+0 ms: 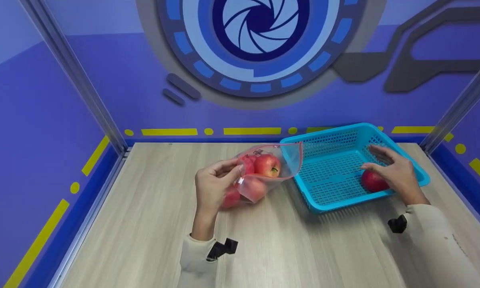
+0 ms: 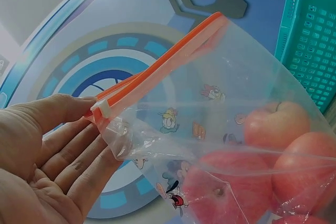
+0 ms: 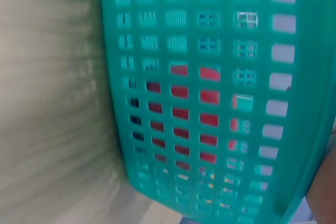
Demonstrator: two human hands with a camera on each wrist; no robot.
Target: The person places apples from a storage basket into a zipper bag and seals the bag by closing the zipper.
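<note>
I see the blue mesh basket sitting on the pale wooden surface, and I place everything else against it. Just to the left of the basket, almost touching its near-left corner, lies a clear zip bag with an orange seal strip and small cartoon prints; its open mouth faces the basket. Inside the bag I count several red apples, one at the mouth and others deeper in, toward the side away from the basket. My left hand is on the far side of the bag from the basket, thumb and fingers pinching the bag's edge near the end of the seal strip; the left wrist view shows the orange seal strip resting against the thumb, with the fingers spread loosely beneath the plastic. Inside the basket, against its right-hand near wall, lies a single red apple. My right hand is over that apple with the fingers relaxed and slightly spread; the palm hides the contact, so I cannot tell whether it touches the fruit. The right wrist view is blurred and shows only the basket wall with red showing through its holes.
</note>
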